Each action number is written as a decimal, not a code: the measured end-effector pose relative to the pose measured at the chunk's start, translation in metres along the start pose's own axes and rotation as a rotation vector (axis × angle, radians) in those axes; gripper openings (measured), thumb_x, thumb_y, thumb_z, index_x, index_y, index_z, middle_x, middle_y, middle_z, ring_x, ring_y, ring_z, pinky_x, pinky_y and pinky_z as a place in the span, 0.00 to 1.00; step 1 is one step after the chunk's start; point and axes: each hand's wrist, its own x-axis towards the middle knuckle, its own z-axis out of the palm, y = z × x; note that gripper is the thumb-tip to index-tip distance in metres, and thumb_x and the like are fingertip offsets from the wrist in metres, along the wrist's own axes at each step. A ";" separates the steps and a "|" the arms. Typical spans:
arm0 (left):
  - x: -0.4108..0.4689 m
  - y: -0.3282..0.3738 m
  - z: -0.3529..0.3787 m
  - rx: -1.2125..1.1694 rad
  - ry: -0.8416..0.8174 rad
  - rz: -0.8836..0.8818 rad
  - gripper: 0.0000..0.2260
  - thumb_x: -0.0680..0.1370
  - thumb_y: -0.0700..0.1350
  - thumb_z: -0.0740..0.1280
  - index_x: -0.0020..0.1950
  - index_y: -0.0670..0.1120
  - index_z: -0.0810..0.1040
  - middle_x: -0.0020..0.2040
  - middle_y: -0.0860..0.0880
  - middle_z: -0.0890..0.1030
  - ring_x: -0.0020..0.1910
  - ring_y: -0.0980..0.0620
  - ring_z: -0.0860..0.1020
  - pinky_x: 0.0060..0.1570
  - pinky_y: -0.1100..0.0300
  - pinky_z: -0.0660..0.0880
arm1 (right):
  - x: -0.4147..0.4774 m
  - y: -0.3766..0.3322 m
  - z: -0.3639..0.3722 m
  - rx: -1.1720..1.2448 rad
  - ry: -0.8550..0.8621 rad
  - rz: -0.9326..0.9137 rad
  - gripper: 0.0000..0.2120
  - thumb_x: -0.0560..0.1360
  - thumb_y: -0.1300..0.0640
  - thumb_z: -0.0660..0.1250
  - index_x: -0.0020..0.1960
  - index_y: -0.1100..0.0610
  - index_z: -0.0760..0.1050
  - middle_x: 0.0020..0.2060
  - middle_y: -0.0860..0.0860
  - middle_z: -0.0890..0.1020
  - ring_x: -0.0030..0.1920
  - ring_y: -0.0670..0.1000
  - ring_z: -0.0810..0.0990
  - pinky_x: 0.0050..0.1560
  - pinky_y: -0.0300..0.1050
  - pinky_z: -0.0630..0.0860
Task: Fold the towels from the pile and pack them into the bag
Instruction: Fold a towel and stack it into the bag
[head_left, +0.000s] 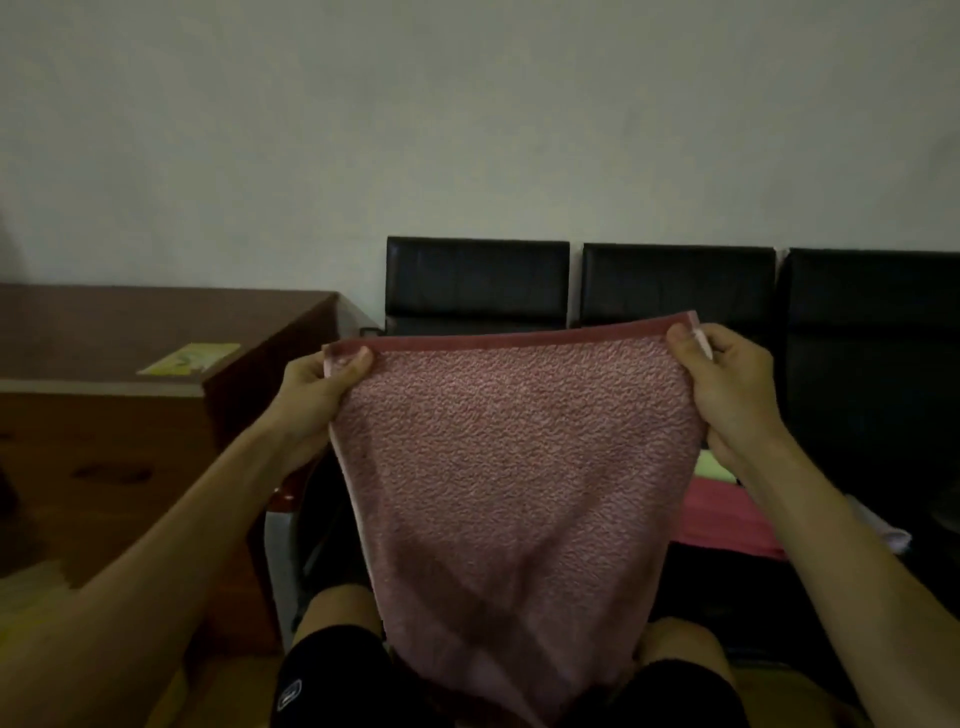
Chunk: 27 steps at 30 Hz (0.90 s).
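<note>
A dusty pink terry towel hangs in the air in front of me, its top edge stretched level. My left hand pinches the top left corner and my right hand pinches the top right corner. The towel narrows downward and its lower end drapes between my knees. Behind it to the right, on the black seat, lies a pile of towels: a bright pink one with a pale green one on top, partly hidden by the held towel and my right arm. No bag is in view.
A row of black padded chairs stands against the pale wall. A brown wooden desk fills the left, with a yellow-green paper on top. A white cloth shows at the right past my right arm.
</note>
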 end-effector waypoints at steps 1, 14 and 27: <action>-0.002 -0.010 0.007 0.016 0.057 0.015 0.13 0.75 0.49 0.72 0.47 0.39 0.81 0.42 0.43 0.82 0.36 0.53 0.82 0.36 0.60 0.81 | -0.003 0.012 -0.001 -0.014 0.021 -0.001 0.09 0.79 0.56 0.68 0.41 0.55 0.81 0.33 0.46 0.81 0.34 0.42 0.78 0.35 0.36 0.76; -0.001 -0.075 0.025 0.152 0.095 0.020 0.11 0.80 0.44 0.66 0.43 0.39 0.82 0.35 0.48 0.82 0.35 0.51 0.80 0.36 0.59 0.79 | -0.038 0.100 -0.023 -0.074 0.104 0.236 0.09 0.80 0.55 0.66 0.43 0.56 0.81 0.41 0.55 0.82 0.43 0.52 0.78 0.46 0.49 0.74; -0.033 -0.140 0.047 0.002 0.305 -0.277 0.07 0.79 0.43 0.68 0.45 0.43 0.84 0.36 0.50 0.85 0.39 0.54 0.83 0.40 0.61 0.79 | -0.085 0.155 0.028 -0.015 0.163 0.479 0.13 0.78 0.55 0.69 0.36 0.60 0.78 0.32 0.54 0.76 0.37 0.51 0.72 0.41 0.48 0.69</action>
